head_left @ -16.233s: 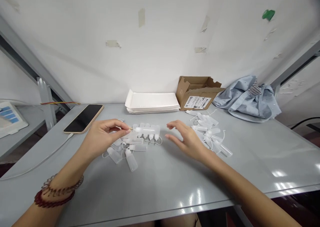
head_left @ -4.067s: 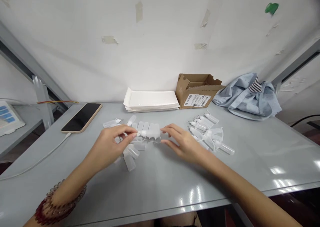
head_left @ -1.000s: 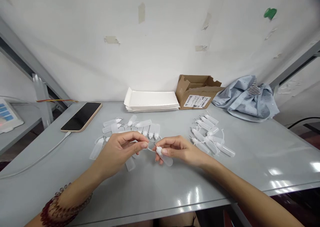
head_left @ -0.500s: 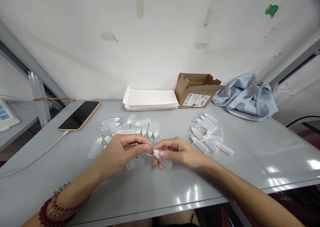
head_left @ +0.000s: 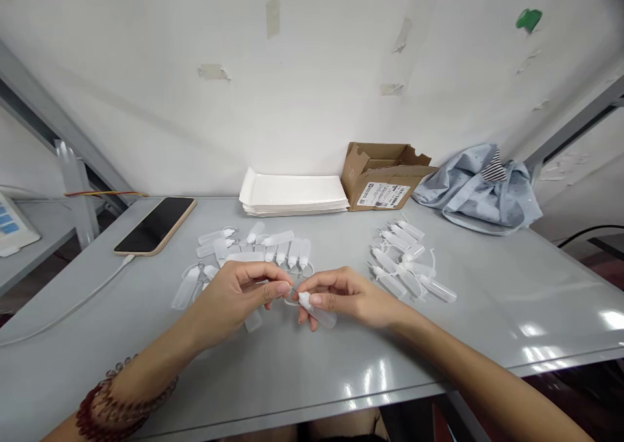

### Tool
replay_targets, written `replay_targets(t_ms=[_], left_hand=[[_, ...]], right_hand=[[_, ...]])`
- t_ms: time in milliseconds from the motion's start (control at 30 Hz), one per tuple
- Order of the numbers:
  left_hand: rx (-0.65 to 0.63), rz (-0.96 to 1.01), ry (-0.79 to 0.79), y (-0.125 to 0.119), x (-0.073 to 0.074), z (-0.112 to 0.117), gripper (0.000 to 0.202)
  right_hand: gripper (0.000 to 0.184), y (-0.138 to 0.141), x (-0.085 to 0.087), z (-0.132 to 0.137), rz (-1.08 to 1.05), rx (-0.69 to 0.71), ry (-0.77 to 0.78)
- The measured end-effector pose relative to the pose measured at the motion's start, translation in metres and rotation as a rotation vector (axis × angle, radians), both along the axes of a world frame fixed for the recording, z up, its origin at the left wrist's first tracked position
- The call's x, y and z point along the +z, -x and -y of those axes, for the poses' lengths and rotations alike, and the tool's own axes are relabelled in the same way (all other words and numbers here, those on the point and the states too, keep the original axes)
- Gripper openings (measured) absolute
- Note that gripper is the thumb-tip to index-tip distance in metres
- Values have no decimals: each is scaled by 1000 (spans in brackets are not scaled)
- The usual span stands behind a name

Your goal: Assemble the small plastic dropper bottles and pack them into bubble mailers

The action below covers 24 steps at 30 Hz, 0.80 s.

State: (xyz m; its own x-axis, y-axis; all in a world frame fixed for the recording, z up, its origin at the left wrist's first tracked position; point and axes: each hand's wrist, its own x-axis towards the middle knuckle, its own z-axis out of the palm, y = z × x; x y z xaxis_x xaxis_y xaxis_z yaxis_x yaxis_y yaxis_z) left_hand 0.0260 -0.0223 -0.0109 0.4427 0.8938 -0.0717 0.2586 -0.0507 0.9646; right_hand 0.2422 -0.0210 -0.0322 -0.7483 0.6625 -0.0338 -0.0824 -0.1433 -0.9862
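A small translucent needle-tip bottle (head_left: 322,316) with a white top is held between the thumb and fingers of my right hand (head_left: 338,294). Its thin metal needle points up and left towards my left hand (head_left: 256,287). The thumb and index finger of that hand pinch a small white cap at the needle's tip, mostly hidden by the fingertips. A thin white strap (head_left: 291,303) loops below the needle. Behind my left hand lie several similar bottles (head_left: 279,238), partly covered by it. Another group of bottles (head_left: 410,275), with bare needles showing, lies to the right of my right hand.
A phone (head_left: 155,226) with a white charging cable (head_left: 73,316) lies at the left. At the back stand a stack of white trays or envelopes (head_left: 295,192) and an open cardboard box (head_left: 383,181). Blue cloth (head_left: 480,192) is bunched at the back right of the grey table (head_left: 273,377).
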Motion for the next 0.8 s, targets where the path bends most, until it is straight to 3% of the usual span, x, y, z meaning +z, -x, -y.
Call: replay_targets(t_ms=[600, 800], left_hand=[[26, -84, -53, 2, 1, 3, 17], [23, -152, -183, -1, -1, 3, 18]], right_hand=[[25, 1, 3, 1, 62, -72, 5], [26, 3, 2, 1, 79, -135, 18]])
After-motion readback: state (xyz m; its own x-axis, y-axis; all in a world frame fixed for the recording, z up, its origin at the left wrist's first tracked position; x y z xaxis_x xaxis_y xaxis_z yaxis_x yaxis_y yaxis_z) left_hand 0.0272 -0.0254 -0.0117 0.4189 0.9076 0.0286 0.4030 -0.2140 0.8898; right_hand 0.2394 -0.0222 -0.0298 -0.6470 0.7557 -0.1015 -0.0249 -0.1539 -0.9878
